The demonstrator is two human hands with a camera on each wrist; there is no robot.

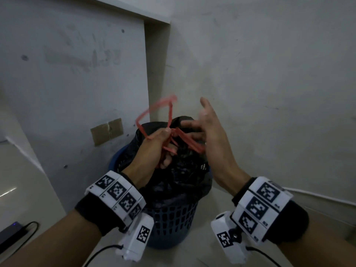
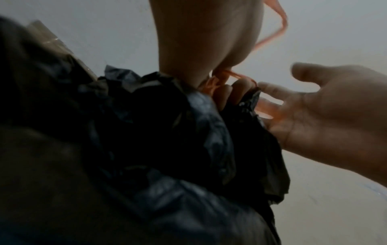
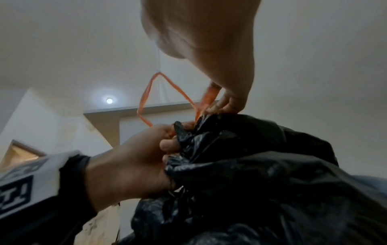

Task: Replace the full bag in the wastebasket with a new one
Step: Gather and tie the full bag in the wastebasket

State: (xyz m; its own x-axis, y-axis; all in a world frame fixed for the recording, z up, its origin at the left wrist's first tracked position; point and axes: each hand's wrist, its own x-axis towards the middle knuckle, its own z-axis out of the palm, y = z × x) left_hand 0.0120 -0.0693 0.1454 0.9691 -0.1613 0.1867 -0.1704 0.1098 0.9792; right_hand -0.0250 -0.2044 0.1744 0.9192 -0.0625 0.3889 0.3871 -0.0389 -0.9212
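Note:
A blue lattice wastebasket (image 1: 169, 218) stands in a wall corner and holds a full black bag (image 1: 183, 174). The bag's mouth is gathered, and a red drawstring (image 1: 154, 110) rises from it in a loop. My left hand (image 1: 163, 137) grips the gathered neck and the drawstring at the knot. My right hand (image 1: 200, 132) is just right of the knot with its fingers spread, and a second red loop (image 1: 192, 144) lies across them. In the left wrist view the right hand (image 2: 324, 107) shows an open palm beside the bag (image 2: 167, 132). In the right wrist view the left hand (image 3: 136, 162) clutches the bag (image 3: 261, 165).
Grey walls close in behind and to the left of the basket, with a taped cardboard patch (image 1: 107, 131) on the left wall. A dark device with a cable (image 1: 11, 234) lies at the lower left. A white cable (image 1: 317, 195) runs along the floor at the right.

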